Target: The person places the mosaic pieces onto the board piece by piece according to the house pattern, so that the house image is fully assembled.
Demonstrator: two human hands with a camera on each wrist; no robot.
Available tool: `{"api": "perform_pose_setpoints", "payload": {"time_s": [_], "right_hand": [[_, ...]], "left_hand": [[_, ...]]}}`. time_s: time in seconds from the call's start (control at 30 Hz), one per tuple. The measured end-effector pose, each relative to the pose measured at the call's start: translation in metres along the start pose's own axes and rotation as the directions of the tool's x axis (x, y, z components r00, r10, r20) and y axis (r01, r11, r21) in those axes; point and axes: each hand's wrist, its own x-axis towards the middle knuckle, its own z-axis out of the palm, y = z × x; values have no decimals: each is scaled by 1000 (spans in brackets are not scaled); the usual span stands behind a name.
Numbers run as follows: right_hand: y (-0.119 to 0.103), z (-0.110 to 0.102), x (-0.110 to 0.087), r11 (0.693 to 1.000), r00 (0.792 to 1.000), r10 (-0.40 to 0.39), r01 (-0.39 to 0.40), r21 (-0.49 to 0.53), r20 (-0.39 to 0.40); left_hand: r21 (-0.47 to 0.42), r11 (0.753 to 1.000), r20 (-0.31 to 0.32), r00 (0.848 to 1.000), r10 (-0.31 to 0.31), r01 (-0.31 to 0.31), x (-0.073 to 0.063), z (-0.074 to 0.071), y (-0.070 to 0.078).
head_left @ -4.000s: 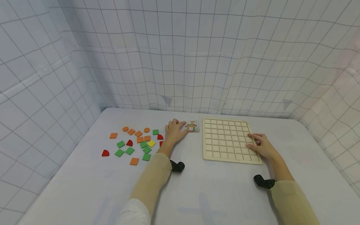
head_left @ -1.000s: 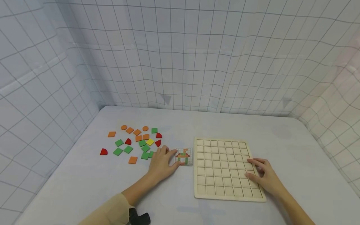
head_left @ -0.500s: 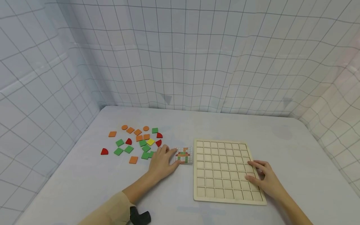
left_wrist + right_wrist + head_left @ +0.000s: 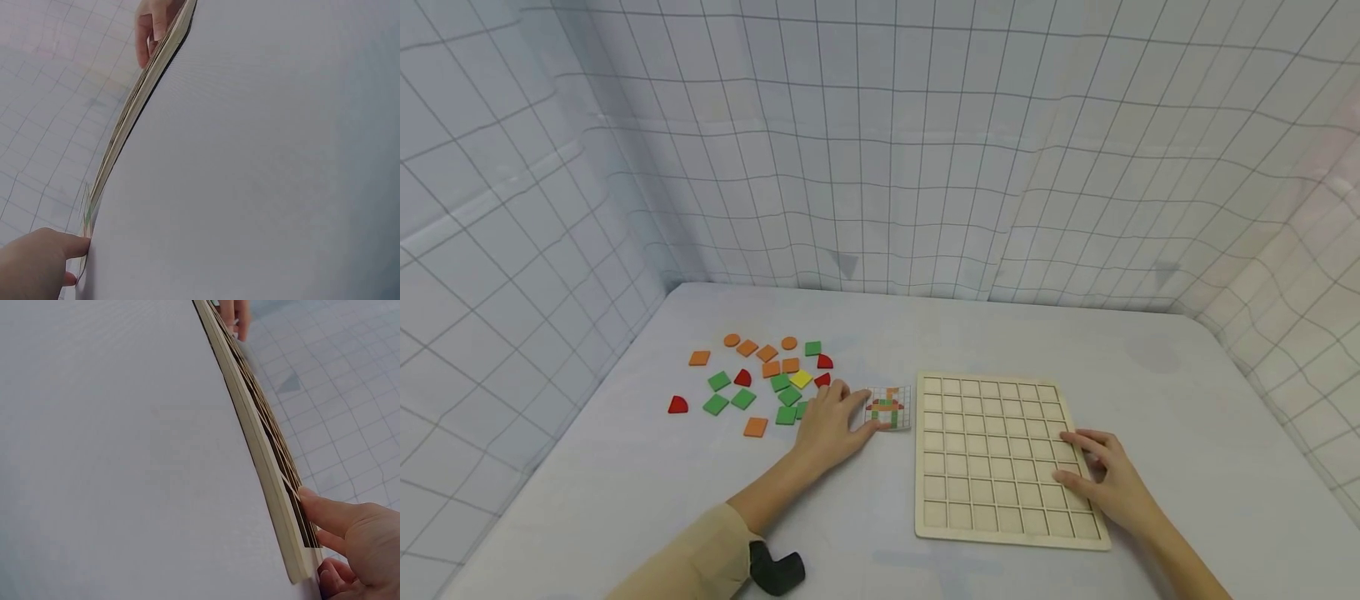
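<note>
A small pattern card (image 4: 887, 408) printed with an orange, green and red figure on a grid lies left of the board in the head view. My left hand (image 4: 829, 427) holds it by its left side, thumb at the near corner and index finger at the far one. The pale wooden grid board (image 4: 992, 458) lies flat, its squares bare. My right hand (image 4: 1112, 479) grips its right edge; the right wrist view has the thumb (image 4: 331, 512) over the top and other fingers curled by the side.
Left of my left hand lie loose flat pieces: green squares (image 4: 743, 399), orange squares (image 4: 756, 427), orange discs (image 4: 789, 342), red quarter-rounds (image 4: 678, 405) and a yellow square (image 4: 801, 379). A white table (image 4: 850, 517) bears everything, with grid-patterned curtains (image 4: 925, 167) behind and at both sides.
Compared with 4 seconds ago, card and board sit nearer to me, both hands along with them. In the last half second my left hand shifts the card slightly away and left.
</note>
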Motion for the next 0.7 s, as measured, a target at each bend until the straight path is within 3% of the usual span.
{"api": "perform_pose_setpoints", "payload": {"time_s": [0.17, 0.37, 0.7], "right_hand": [[0, -1, -1, 1000, 1000, -5, 5, -5, 2], [7, -8, -2, 994, 994, -110, 111, -21, 21], [21, -16, -1, 976, 977, -202, 195, 100, 67]], "left_hand": [[-2, 1000, 9, 1000, 1, -1, 0, 0, -1], [-23, 1000, 8, 1000, -3, 3, -1, -2, -2], [-114, 993, -16, 999, -31, 29, -1, -14, -12]]}}
